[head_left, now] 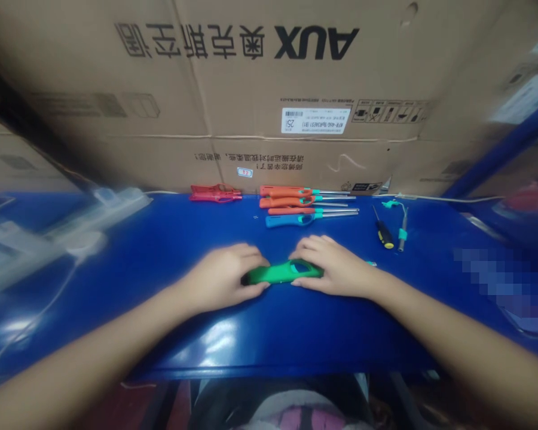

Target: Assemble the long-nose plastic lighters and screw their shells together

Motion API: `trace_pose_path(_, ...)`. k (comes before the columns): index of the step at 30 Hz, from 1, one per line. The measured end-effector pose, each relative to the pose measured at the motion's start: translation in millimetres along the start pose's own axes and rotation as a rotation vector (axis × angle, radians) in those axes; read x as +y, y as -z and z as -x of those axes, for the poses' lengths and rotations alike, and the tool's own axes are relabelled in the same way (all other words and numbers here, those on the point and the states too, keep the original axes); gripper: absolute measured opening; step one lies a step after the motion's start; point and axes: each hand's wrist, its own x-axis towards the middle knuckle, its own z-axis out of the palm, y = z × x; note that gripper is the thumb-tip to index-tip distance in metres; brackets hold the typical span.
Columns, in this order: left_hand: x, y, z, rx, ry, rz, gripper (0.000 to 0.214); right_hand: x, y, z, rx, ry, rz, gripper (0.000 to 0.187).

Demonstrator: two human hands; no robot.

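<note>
A green lighter handle [280,273] lies on the blue table [269,334] between my hands. My left hand [224,276] is closed around its left end. Over its right end my right hand [334,266] presses with fingers curled round it. Behind them lie three orange long-nosed lighters [291,201] and a blue one [291,220], metal tubes pointing right. A red handle shell [215,193] rests to their left.
A black and yellow screwdriver [382,233] and a teal-tipped metal part [402,230] lie at the right. A white power strip [112,206] with cable sits at the left. A big AUX cardboard box [269,89] stands along the table's back.
</note>
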Motion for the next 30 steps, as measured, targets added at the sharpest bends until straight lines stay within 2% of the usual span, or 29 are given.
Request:
trace_pose_path(9, 0, -1.5, 1, 0.009, 0.013, 0.020, 0.024, -2, 1, 0, -0.011, 0.006, -0.013, 0.040)
trace_pose_path(14, 0, -2.8, 0, 0.011, 0.040, 0.053, 0.023, -1, -1, 1, -0.006, 0.033, -0.046, 0.032)
trace_pose_path(19, 4, -4.0, -1, 0.016, 0.037, -0.023, 0.020, -4, -3, 0, 0.013, -0.031, -0.113, 0.029)
trace_pose_path(24, 7, -8.7, -2, 0.013, -0.055, -0.240, 0.023, -5, -2, -1, 0.003, 0.003, 0.002, 0.035)
trace_pose_path(27, 3, -10.8, -3, 0.018, -0.076, -0.213, 0.026, -3, -2, 0, 0.016, 0.037, 0.053, 0.035)
trace_pose_path(30, 1, -11.3, -3, 0.038, -0.068, -0.129, 0.025, -1, -2, 1, 0.054, 0.095, 0.061, 0.026)
